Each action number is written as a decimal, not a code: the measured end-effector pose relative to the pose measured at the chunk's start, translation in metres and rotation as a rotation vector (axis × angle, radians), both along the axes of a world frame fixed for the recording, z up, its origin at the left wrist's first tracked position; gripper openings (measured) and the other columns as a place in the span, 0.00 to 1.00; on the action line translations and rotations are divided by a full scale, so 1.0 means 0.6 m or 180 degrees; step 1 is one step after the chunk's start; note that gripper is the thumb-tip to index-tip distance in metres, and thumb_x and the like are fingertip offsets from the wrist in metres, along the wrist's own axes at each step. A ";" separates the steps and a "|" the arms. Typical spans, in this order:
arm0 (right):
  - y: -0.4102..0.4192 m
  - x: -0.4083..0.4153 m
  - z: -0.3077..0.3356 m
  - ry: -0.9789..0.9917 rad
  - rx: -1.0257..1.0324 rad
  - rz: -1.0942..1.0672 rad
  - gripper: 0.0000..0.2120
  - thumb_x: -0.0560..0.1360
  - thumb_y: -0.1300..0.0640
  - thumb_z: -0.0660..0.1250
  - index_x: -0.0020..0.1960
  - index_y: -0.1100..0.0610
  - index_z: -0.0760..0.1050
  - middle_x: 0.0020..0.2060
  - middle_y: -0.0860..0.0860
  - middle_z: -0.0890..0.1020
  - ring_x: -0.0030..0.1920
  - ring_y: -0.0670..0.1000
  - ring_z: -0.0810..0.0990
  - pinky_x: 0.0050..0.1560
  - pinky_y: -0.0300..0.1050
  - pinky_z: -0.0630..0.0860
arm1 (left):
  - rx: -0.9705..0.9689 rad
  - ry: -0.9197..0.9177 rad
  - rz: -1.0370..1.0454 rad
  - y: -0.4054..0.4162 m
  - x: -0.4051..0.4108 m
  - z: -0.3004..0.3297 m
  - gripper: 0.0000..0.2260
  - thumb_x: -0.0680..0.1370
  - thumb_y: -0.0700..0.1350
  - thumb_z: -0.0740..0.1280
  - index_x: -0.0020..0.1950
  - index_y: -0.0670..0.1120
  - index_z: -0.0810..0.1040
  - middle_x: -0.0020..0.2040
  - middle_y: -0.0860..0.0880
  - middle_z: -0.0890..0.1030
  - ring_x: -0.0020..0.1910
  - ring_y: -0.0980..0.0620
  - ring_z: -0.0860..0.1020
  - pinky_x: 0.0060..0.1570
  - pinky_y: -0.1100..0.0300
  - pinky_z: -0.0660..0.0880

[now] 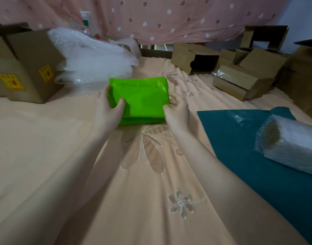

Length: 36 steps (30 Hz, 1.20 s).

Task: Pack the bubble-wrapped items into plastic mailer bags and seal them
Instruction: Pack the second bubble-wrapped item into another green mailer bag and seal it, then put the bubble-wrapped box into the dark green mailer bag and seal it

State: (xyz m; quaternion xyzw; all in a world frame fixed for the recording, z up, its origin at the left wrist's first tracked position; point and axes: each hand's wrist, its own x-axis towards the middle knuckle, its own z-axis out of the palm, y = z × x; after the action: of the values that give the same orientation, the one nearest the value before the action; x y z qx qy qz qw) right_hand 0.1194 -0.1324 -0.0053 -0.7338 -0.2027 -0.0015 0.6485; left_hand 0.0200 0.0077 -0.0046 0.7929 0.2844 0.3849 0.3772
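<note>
A bright green mailer bag (143,99), filled and folded over into a squarish packet, sits in the middle of the peach bedsheet. My left hand (107,106) grips its left edge, thumb on top and fingers round the side. My right hand (177,108) grips its right edge the same way. At the right, a bubble-wrapped item (291,144) lies on a flat teal mailer bag (243,138).
A large cardboard box with yellow stickers (26,68) stands at the left, with a heap of bubble wrap (93,57) beside it. Several small cardboard boxes (240,75) lie at the back right. A pink dotted curtain (169,16) hangs behind.
</note>
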 end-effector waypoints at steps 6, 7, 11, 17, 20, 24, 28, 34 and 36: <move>0.029 0.008 -0.018 -0.0236 -0.0898 -0.0220 0.18 0.72 0.62 0.60 0.60 0.53 0.76 0.56 0.53 0.81 0.57 0.56 0.77 0.55 0.46 0.73 | 0.0212 0.0454 0.0191 0.024 -0.002 -0.008 0.25 0.75 0.47 0.67 0.69 0.39 0.67 0.64 0.36 0.69 0.66 0.41 0.68 0.61 0.59 0.61; 0.030 0.007 -0.019 -0.0262 -0.1028 -0.0314 0.18 0.72 0.61 0.61 0.61 0.54 0.76 0.58 0.54 0.79 0.58 0.57 0.76 0.56 0.47 0.71 | 0.0288 0.0523 0.0229 0.028 -0.002 -0.009 0.26 0.75 0.49 0.66 0.70 0.40 0.66 0.66 0.37 0.68 0.67 0.41 0.66 0.63 0.57 0.60; 0.033 0.000 -0.019 -0.1633 -0.1471 -0.0491 0.22 0.75 0.57 0.57 0.68 0.56 0.69 0.67 0.55 0.70 0.67 0.56 0.68 0.65 0.53 0.66 | 0.1516 0.0674 0.0188 0.023 -0.004 -0.006 0.26 0.75 0.52 0.58 0.71 0.42 0.66 0.71 0.42 0.66 0.70 0.42 0.63 0.68 0.52 0.57; 0.058 -0.004 -0.030 -0.2117 -0.2647 0.0390 0.23 0.81 0.48 0.52 0.74 0.52 0.61 0.75 0.51 0.62 0.75 0.51 0.58 0.74 0.52 0.54 | 0.1938 0.1470 -0.0273 -0.004 0.017 -0.030 0.33 0.74 0.60 0.40 0.74 0.48 0.63 0.76 0.47 0.60 0.76 0.48 0.57 0.73 0.50 0.53; 0.055 -0.004 -0.031 -0.1960 -0.2735 0.0554 0.23 0.81 0.46 0.49 0.75 0.51 0.58 0.76 0.49 0.59 0.76 0.49 0.55 0.75 0.53 0.51 | 0.1966 0.1687 -0.0234 -0.004 0.017 -0.034 0.32 0.75 0.59 0.39 0.74 0.50 0.61 0.76 0.48 0.59 0.76 0.49 0.55 0.73 0.50 0.52; 0.031 -0.010 -0.009 -0.1975 -0.2563 0.0474 0.24 0.82 0.48 0.49 0.76 0.51 0.55 0.77 0.49 0.56 0.77 0.50 0.52 0.75 0.52 0.50 | 0.1968 0.1642 -0.0263 -0.018 0.010 -0.013 0.28 0.76 0.57 0.44 0.75 0.50 0.59 0.77 0.49 0.55 0.77 0.50 0.51 0.74 0.48 0.46; -0.019 -0.007 0.016 -0.1920 -0.2296 0.0403 0.23 0.81 0.49 0.51 0.76 0.53 0.57 0.76 0.51 0.57 0.76 0.51 0.54 0.74 0.53 0.54 | 0.2001 0.1530 -0.0324 -0.055 0.007 0.013 0.26 0.79 0.57 0.47 0.76 0.50 0.57 0.78 0.49 0.53 0.77 0.49 0.50 0.74 0.48 0.46; -0.149 -0.010 0.066 -0.1903 -0.2259 0.0120 0.23 0.81 0.53 0.54 0.75 0.55 0.59 0.76 0.51 0.58 0.76 0.50 0.54 0.75 0.46 0.52 | 0.2054 0.1196 -0.0586 -0.153 0.008 0.057 0.23 0.80 0.52 0.51 0.75 0.49 0.58 0.77 0.48 0.55 0.76 0.49 0.53 0.73 0.51 0.51; -0.194 -0.011 0.078 -0.1839 -0.2253 0.0022 0.23 0.81 0.54 0.54 0.75 0.53 0.59 0.76 0.50 0.58 0.75 0.51 0.54 0.74 0.45 0.51 | 0.2034 0.1087 -0.0668 -0.189 0.009 0.069 0.25 0.77 0.52 0.49 0.74 0.49 0.61 0.77 0.47 0.57 0.75 0.48 0.56 0.71 0.52 0.54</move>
State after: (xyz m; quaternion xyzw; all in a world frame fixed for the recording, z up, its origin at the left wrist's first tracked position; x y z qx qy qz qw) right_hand 0.1126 -0.2490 0.0418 -0.8790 -0.3657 -0.1345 0.2747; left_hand 0.0257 -0.1055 0.0370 0.9482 0.1260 0.2757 0.0954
